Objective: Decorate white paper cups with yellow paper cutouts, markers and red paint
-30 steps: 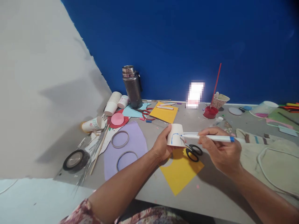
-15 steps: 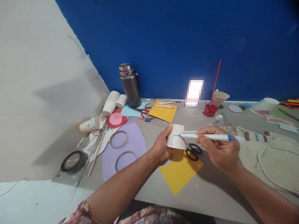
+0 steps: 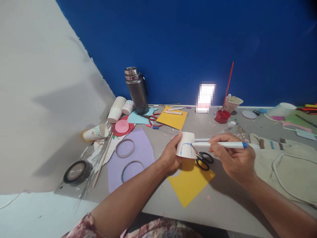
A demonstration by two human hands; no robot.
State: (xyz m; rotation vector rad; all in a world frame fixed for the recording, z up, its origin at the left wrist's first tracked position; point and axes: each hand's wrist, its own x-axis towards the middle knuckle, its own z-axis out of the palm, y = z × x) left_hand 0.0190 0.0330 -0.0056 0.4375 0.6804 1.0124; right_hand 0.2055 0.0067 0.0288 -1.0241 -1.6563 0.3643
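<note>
Grey worktop (image 3: pixel 230 201) against a deep blue wall, white panel slanting in on the left, craft clutter everywhere. Left hand (image 3: pixel 169 155) holds a small white paper cup (image 3: pixel 185 145) upside down, raised above a yellow paper sheet (image 3: pixel 189 183) with a round bite cut from its near-left edge; thumb sits on top near the cup's base, other fingers wrap behind, so it's a pinch-wrap grip. Right hand (image 3: pixel 234 160) pinches a white marker with a blue band (image 3: pixel 220 144) between thumb and first fingers, tip touching the cup wall. Progress, as I judge it: a blue arch outline is on the cup side, one leg long, top curve drawn, tip at the arch's right end, so the line looks partly drawn; no fill inside, rest of the wall bare. Black-handled scissors (image 3: pixel 204 160) lie just behind the cup on the worktop, partly hidden by it. Other stuff: lilac paper sheet (image 3: pixel 138 150) with two ring hoops, black tape roll (image 3: pixel 75 171), dark metal flask (image 3: pixel 136 91), stack of white cups, red paint pot with a red-handled brush, beige cloth with white cord to the right. Can't see: cup's far side and mouth, the marker tip itself, left fingertips behind the cup. A pixelated block at the wall is unreadable. Far-right items are cut off.
</note>
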